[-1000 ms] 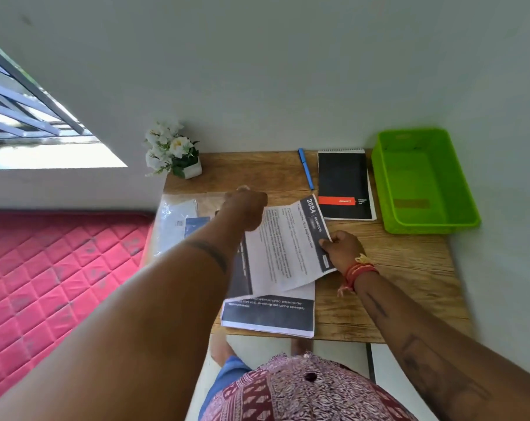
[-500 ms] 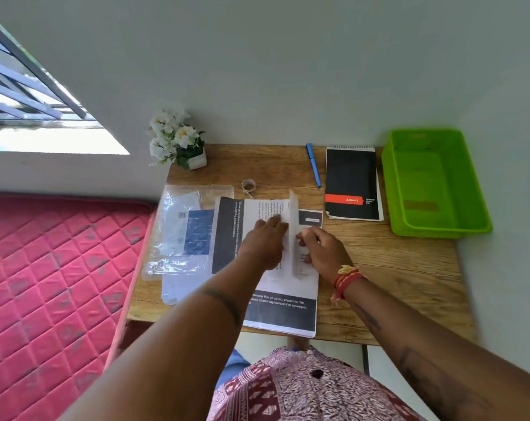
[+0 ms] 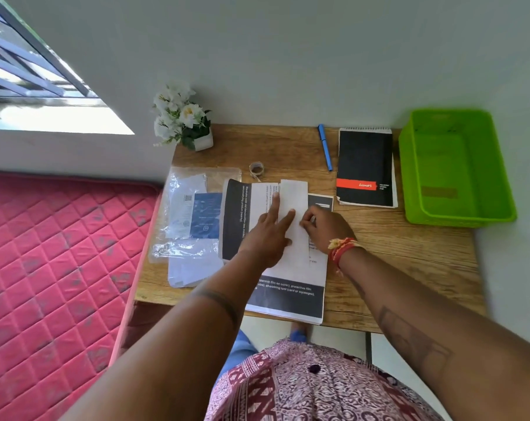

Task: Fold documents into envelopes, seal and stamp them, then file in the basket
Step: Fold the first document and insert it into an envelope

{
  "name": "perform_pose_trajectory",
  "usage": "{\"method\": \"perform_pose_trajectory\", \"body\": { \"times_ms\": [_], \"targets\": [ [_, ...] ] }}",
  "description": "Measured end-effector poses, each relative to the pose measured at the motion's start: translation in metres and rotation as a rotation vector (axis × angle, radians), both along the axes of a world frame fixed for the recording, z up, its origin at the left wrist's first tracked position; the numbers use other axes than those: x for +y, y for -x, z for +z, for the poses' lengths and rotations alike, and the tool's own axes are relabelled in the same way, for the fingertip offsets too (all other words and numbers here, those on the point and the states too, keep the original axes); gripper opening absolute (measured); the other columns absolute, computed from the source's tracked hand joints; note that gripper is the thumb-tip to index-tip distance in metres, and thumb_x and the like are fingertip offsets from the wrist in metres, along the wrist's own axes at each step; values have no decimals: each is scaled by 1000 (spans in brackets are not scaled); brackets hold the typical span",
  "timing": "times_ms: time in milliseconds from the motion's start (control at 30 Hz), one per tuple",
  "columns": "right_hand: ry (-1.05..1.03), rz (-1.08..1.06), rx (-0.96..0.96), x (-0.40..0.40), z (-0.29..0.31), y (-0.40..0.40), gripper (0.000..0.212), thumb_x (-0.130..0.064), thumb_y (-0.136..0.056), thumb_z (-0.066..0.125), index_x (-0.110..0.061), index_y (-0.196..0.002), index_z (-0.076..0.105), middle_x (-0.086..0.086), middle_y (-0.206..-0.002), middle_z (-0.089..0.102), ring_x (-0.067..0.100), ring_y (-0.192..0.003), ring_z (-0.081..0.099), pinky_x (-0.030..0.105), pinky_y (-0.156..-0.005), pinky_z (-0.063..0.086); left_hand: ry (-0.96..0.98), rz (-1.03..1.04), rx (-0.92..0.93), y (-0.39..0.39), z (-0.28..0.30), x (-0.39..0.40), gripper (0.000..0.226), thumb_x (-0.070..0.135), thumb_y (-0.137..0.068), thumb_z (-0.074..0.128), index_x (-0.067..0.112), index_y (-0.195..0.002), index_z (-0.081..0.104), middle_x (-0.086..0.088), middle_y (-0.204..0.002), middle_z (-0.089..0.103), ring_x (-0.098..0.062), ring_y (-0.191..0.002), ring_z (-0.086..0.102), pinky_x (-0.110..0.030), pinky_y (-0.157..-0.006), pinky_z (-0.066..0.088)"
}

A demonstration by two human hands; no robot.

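Document half folded, white back up, hands pressing

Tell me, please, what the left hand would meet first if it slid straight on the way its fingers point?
Probably the tape roll: the left hand points up the folded document toward it, though the line is approximate.

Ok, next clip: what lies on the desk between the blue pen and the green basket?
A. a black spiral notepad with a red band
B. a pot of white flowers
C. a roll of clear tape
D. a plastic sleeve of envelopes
A: the black spiral notepad lies flat on the wooden desk, with the blue pen on its left and the green basket on its right.
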State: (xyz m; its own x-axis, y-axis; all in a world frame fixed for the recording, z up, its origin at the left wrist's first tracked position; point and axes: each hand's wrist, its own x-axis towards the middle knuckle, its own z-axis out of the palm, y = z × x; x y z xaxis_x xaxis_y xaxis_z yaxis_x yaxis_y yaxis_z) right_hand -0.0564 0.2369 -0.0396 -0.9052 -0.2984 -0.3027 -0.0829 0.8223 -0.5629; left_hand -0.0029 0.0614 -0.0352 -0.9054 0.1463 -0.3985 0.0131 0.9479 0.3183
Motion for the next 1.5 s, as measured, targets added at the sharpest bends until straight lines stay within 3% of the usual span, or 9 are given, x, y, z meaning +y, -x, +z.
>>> {"method": "perform_pose_trajectory", "body": {
  "times_ms": [100, 300, 500, 600, 900, 1033, 1200, 1400, 1500],
  "targets": [
    [-34, -66, -82, 0, 0, 12, 15, -38, -98, 61, -26, -90, 55, 0, -84, 70, 19, -69, 65, 30, -61, 48, 66, -57, 42, 6, 5, 2, 80, 26, -96, 72, 32, -162, 26, 6, -163, -41, -35, -151, 29, -55, -104, 52],
    [32, -255, -240, -6, 5, 31, 23, -41, -99, 59, -19, -94, 55, 7, -69, 72, 18, -44, 69, 34, -52, 61, 231, -184, -102, 25, 18, 6, 93, 37, -97, 69, 33, -166, 6, -7, -173, -6, -38, -152, 19, -56, -105, 48],
    [-45, -213, -329, -9, 12, 41, 31, -41, -95, 67, -13, -102, 56, 12, -80, 73, 23, -52, 73, 37, -58, 63, 323, -202, -112, 25, 17, 12, 101, 43, -94, 71, 35, -165, 0, -10, -173, -7, -41, -151, 22, -57, -106, 45],
    [-112, -169, -315, -9, 13, 37, 41, -39, -88, 77, -10, -110, 57, 12, -95, 72, 28, -72, 75, 40, -70, 63, 306, -185, -128, 24, 17, 9, 101, 45, -94, 71, 38, -165, 0, -6, -173, -9, -42, -151, 19, -59, -110, 41],
    [-213, 54, -241, -3, 12, 16, 50, -41, -83, 80, -11, -115, 56, 11, -110, 69, 25, -81, 58, 31, -67, 41, 310, -165, -126, 21, 17, 11, 102, 47, -92, 73, 39, -164, 0, -4, -173, -10, -42, -152, 17, -62, -111, 39],
    [-235, 124, -190, -1, 13, 3, 57, -38, -80, 83, -9, -121, 56, 15, -118, 66, 32, -98, 64, 34, -75, 47, 308, -166, -127, 21, 16, 10, 101, 47, -92, 73, 40, -164, 2, -3, -173, -10, -43, -152, 17, -62, -110, 40],
    [-279, 189, -141, 3, 16, -14, 68, -41, -73, 88, -12, -122, 52, 16, -127, 55, 37, -116, 54, 44, -94, 50, 303, -165, -142, 22, 18, 10, 103, 47, -92, 73, 40, -164, 1, -4, -174, -10, -43, -152, 16, -62, -112, 38],
    [-292, 265, -118, 8, 17, -21, 78, -44, -65, 92, -19, -122, 45, 12, -127, 49, 34, -119, 49, 44, -92, 50, 308, -178, -139, 21, 17, 8, 107, 54, -90, 73, 40, -164, -3, -4, -173, -13, -43, -154, 13, -63, -114, 35],
    [-281, 283, -109, 12, 14, -23, 96, -46, -62, 93, -24, -137, 37, 11, -134, 45, 34, -125, 46, 45, -94, 49, 309, -191, -147, 21, 16, 8, 113, 57, -86, 75, 40, -164, -5, -5, -173, -14, -44, -153, 13, -64, -114, 33]
  ]
}}
